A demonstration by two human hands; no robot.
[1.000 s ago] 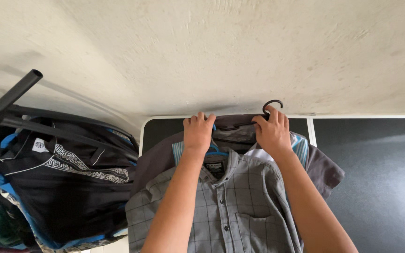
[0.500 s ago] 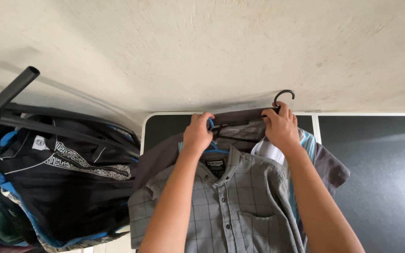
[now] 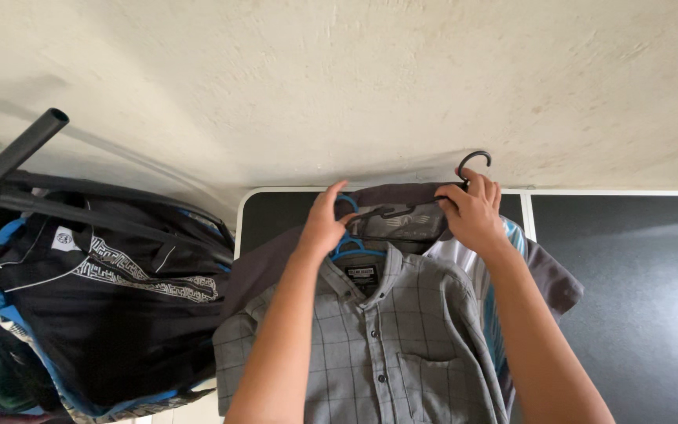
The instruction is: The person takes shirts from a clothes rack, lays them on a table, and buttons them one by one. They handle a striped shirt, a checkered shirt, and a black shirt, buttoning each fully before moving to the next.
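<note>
A black hanger (image 3: 441, 206) is gripped near its hook by the right hand (image 3: 472, 213), whose fingers are curled shut around it. A blue hanger (image 3: 352, 245) is pinched at its hook by the loosely closed fingers of the left hand (image 3: 325, 222). Just below both hands a grey checked shirt (image 3: 370, 338) is hung, with a dark grey garment (image 3: 547, 283) and a striped shirt (image 3: 504, 251) layered behind it. To the left, dark clothes (image 3: 119, 306) are crowded on a black rail (image 3: 17, 153). Open dark wall (image 3: 629, 298) is seen to the right, bounded above by a pale ceiling (image 3: 355, 86)
</note>
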